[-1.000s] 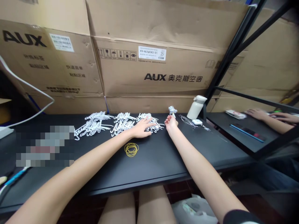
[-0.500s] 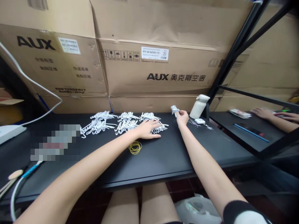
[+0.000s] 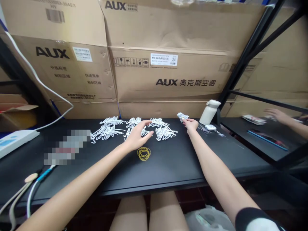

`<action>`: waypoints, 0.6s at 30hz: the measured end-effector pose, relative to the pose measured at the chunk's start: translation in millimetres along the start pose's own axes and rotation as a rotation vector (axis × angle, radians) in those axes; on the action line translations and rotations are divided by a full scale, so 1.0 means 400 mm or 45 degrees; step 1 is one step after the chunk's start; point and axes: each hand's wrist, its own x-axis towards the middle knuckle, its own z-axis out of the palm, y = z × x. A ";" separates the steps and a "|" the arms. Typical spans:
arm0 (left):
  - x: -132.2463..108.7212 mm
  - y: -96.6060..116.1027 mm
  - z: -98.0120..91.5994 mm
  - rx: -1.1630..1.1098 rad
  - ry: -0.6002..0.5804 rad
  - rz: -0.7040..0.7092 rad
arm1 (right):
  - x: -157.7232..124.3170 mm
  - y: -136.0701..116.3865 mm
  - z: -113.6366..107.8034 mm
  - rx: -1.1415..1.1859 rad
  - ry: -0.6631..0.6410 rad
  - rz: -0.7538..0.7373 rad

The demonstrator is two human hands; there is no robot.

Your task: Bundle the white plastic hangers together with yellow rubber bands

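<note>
Two bare hands are being stretched forward over a black desk. The left hand is being held low over the loose white hangers, which are being kept in several small heaps along the far half of the desk. Its grip is being kept wide, with the fingers spread and nothing enclosed. Whether the fingertips are touching the middle heap or hovering just above it cannot be told. The right hand is being held further right, near the back edge, and its grip is being kept narrow, pinched on a small white bundle at the fingertips. A coil of yellow rubber bands is being left flat on the desk just beside the left wrist, on the near side. A white bottle is being kept upright just right of the right hand. Cardboard boxes are being kept stacked behind the desk, and a white power strip is being kept at far left. Over the neighbouring desk at right, another person's hand is being held out.
</note>
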 end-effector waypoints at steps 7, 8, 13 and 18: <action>-0.017 -0.066 -0.003 -0.481 0.335 -0.333 | -0.138 -0.075 0.077 0.149 -0.288 0.053; -0.015 -0.068 -0.007 -0.591 0.356 -0.395 | -0.169 -0.084 0.090 0.173 -0.378 0.084; -0.017 -0.048 -0.054 -0.898 0.320 -0.502 | -0.326 -0.068 0.128 0.223 -0.932 0.491; -0.037 -0.021 -0.076 -0.837 -0.004 -0.422 | -0.429 -0.014 0.116 -0.109 -1.313 0.466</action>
